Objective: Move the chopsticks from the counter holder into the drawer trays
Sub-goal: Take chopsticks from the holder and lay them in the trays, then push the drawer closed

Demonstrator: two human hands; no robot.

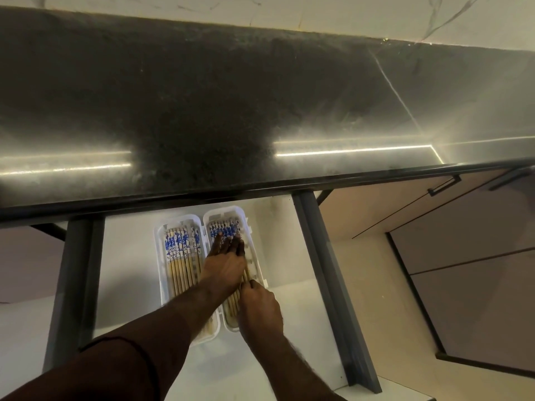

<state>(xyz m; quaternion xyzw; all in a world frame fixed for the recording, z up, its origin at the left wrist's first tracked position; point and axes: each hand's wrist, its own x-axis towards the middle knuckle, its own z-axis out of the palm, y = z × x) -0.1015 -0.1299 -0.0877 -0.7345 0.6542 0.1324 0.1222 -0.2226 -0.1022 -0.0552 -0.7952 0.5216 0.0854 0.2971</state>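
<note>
We look straight down past a dark speckled worktop (pixel 202 96) into an open drawer (pixel 130 256) with a white floor and grey side rails. Two white plastic trays lie side by side in it, long sides touching.

Left tray (pixel 158 256): a neat row of bamboo chopsticks (pixel 181 256) lying flat, blue-and-white patterned ends toward the worktop, plain ends toward us.

Right tray (pixel 254 241): a second set of patterned chopsticks (pixel 224 228), patterned ends also toward the worktop, largely covered by our hands.

Left hand (pixel 224 266): the forearm crosses over the near end of the left tray and the hand lies flat on the chopsticks in the right tray. Its grip is apart, fingers straight and close together, pressing down on the patterned section.

Right hand (pixel 259 306): sits at the near half of the right tray, fingers curled in, with fingertip and thumb set against the plain shafts. We read its grip as pinched on those sticks, though the contact point is partly hidden behind the left wrist.

Right of the drawer, pale cabinet fronts (pixel 463 270) with a dark bar handle (pixel 444 185).
</note>
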